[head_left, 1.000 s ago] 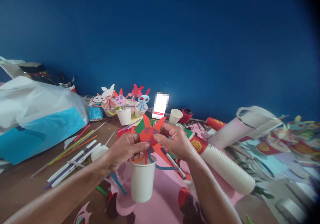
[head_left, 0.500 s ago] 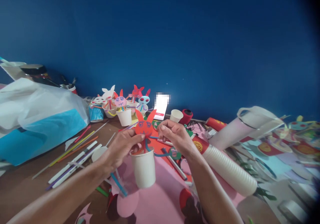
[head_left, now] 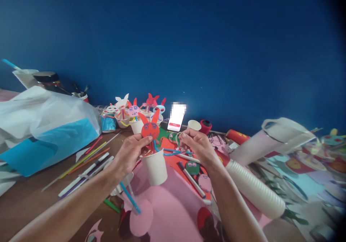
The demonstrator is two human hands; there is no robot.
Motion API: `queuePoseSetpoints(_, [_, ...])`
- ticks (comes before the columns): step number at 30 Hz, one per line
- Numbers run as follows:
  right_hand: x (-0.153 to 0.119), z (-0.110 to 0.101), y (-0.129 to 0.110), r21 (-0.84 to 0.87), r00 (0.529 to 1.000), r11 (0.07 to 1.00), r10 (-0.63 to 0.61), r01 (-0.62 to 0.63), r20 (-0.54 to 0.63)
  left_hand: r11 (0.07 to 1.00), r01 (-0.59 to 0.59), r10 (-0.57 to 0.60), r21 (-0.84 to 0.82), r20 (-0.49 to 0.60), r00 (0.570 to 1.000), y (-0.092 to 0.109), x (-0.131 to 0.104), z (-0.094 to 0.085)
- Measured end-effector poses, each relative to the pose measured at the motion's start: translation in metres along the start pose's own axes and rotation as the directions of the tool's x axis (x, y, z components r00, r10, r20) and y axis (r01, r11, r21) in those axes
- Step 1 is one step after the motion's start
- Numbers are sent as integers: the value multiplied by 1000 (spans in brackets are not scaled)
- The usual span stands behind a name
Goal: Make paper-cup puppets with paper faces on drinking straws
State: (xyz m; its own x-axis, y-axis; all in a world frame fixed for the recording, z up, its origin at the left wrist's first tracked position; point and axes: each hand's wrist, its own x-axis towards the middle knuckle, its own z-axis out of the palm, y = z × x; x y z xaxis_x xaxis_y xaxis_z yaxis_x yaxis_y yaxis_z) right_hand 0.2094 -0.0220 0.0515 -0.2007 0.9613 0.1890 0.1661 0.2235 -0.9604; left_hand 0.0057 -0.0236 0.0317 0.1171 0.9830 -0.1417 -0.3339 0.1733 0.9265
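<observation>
My left hand (head_left: 129, 155) grips a white paper cup (head_left: 154, 167) at its rim, lifted above the pink paper sheet (head_left: 173, 213). A red paper bunny face (head_left: 150, 128) on a straw stands in the cup, with blue and orange straw arms. My right hand (head_left: 195, 146) pinches the blue straw arm (head_left: 173, 152) sticking out to the right of the cup.
Several finished bunny cups (head_left: 132, 114) stand at the back by the blue wall. Loose straws (head_left: 83, 164) lie left, a white and blue plastic bag (head_left: 40, 126) further left. A marker (head_left: 192, 180), paper cut-outs, a lying stack of cups (head_left: 254, 188) and a phone (head_left: 177, 117) sit right.
The cup with the bunny has moved up and slightly left. My right hand let go of the bunny face and now holds the blue straw arm.
</observation>
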Motion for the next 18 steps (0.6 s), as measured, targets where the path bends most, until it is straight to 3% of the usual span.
queuePoseSetpoints(13, [0, 2, 0, -75, 1000, 997, 6, -5, 9, 1000, -13, 11, 14, 84, 996, -4, -4, 0])
queuePoseSetpoints(18, [-2, 8, -1, -105, 995, 994, 44, -35, 92, 999, -7, 3, 36, 96, 995, -7, -8, 4])
